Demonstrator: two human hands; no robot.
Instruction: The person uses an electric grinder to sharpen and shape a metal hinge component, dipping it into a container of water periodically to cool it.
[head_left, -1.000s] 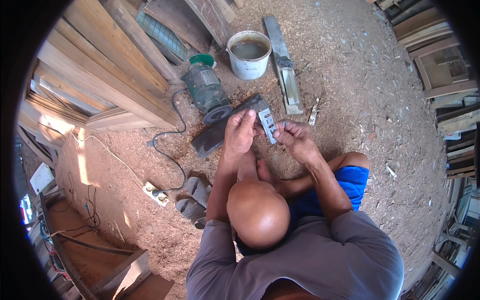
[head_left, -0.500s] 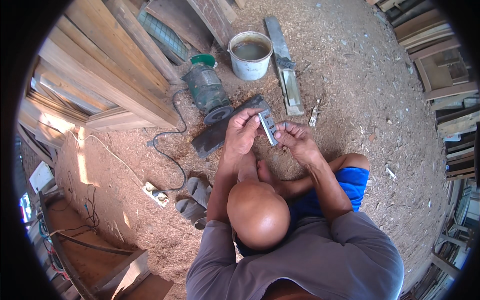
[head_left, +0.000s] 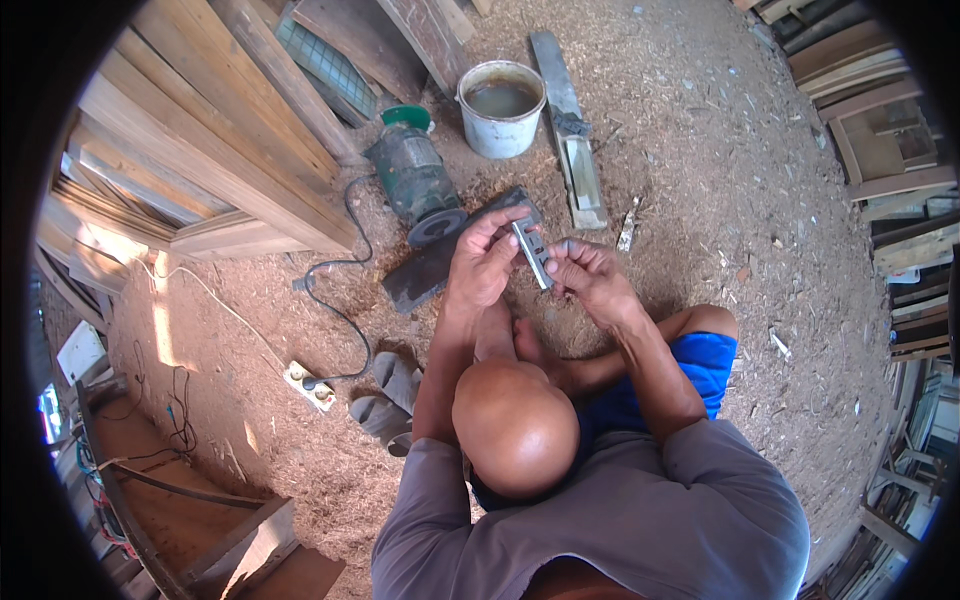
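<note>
Between my two hands is a slotted metal blade [head_left: 531,254], a short silvery strip with dark openings, held at a slant above the ground. My left hand [head_left: 478,268] pinches its upper end between thumb and fingers. At the lower end, my right hand [head_left: 597,282] has thumb and fingers closed on the edge. Just beyond my left hand lies a dark flat board [head_left: 415,284], partly covered by that hand. Behind the board rests a green electric grinder [head_left: 413,178] with a round disc facing me.
A white bucket [head_left: 503,135] of murky liquid stands beyond my hands. To its right lies a long plank [head_left: 552,75] with a pale sharpening stone [head_left: 581,172] on it. The grinder's cord runs to a socket strip [head_left: 309,386] at left. Timber frames [head_left: 215,130] lean at the far left.
The blade has turned a little in my fingers and shifted slightly left. My right hand has moved slightly along with it; my left hand stays nearly in place.
</note>
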